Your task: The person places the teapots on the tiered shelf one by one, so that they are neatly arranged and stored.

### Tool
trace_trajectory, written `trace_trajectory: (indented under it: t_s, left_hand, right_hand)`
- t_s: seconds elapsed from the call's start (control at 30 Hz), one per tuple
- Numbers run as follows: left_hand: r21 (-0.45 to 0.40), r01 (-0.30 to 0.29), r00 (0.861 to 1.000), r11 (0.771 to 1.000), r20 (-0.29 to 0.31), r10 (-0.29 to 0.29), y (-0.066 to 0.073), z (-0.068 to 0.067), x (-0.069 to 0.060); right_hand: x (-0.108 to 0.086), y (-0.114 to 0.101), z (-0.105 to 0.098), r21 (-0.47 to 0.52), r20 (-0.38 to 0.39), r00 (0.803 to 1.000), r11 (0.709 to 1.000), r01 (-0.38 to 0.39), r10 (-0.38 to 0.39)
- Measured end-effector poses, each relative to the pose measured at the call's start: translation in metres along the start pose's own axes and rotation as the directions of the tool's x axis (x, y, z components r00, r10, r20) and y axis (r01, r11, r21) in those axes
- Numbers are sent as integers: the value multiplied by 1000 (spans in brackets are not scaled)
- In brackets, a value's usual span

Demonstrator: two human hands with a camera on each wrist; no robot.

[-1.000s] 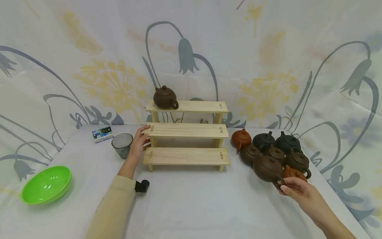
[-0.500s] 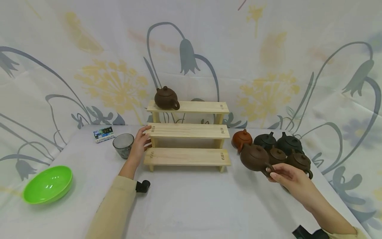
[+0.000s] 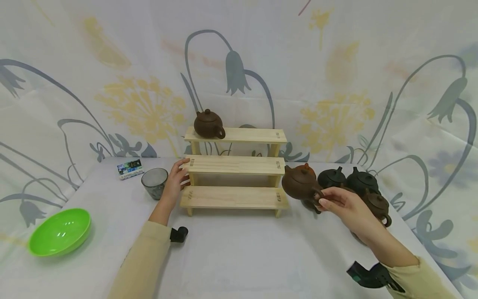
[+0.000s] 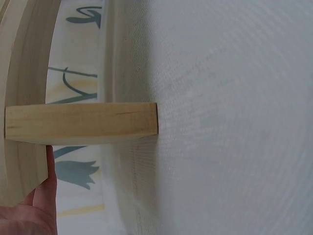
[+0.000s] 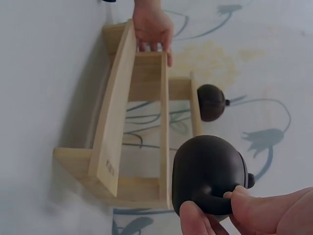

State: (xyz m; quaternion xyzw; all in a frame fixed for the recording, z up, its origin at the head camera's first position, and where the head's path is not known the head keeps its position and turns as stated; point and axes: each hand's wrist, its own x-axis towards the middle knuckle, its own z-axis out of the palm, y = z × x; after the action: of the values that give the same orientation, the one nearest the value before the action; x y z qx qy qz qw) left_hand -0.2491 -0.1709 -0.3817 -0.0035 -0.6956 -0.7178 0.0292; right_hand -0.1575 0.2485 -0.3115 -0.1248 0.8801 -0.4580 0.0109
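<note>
A brown teapot (image 3: 300, 182) hangs in the air by the right end of the wooden shelf; my right hand (image 3: 345, 207) pinches its handle between thumb and fingers. In the right wrist view the same teapot (image 5: 210, 169) is held before the shelf (image 5: 110, 132). My left hand (image 3: 174, 180) rests against the left end of the middle tier (image 3: 235, 165); the left wrist view shows its fingers (image 4: 45, 198) at the wood (image 4: 83, 122). On the top tier's left end stands another brown teapot (image 3: 209, 123), handle toward the right.
Right of the shelf stand several teapots, among them black ones (image 3: 361, 181) and a brown one (image 3: 377, 204); an orange-red one is mostly hidden behind the held teapot. At left are a grey glass cup (image 3: 154, 182), a small box (image 3: 130, 169) and a green bowl (image 3: 59, 232).
My right hand has carried the brown teapot up and to the left, from over the teapot group to the shelf's right end. My left hand keeps its place on the shelf.
</note>
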Motion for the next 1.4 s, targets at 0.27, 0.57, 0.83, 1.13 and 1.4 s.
trace_trajectory:
  t_s: [0.27, 0.57, 0.83, 1.13, 1.4]
  left_hand:
    - [0, -3, 1000, 1000, -3, 3, -1, 0, 0]
    - [5, -2, 1000, 1000, 1, 2, -3, 0, 2]
    - [3, -6, 1000, 1000, 1, 6, -3, -1, 2]
    - [4, -12, 1000, 1000, 8, 12, -3, -1, 2]
    - [-13, -8, 1000, 1000, 9, 9, -3, -2, 2]
  right_hand:
    - [22, -17, 5, 42, 20, 1000, 999, -6, 5]
    - [49, -34, 13, 67, 11, 1000, 998, -11, 10]
    - [75, -47, 19, 42, 15, 1000, 999, -25, 25]
    - [101, -67, 30, 86, 13, 999, 996, -40, 39]
    - [125, -78, 43, 138, -2, 999, 990, -37, 38]
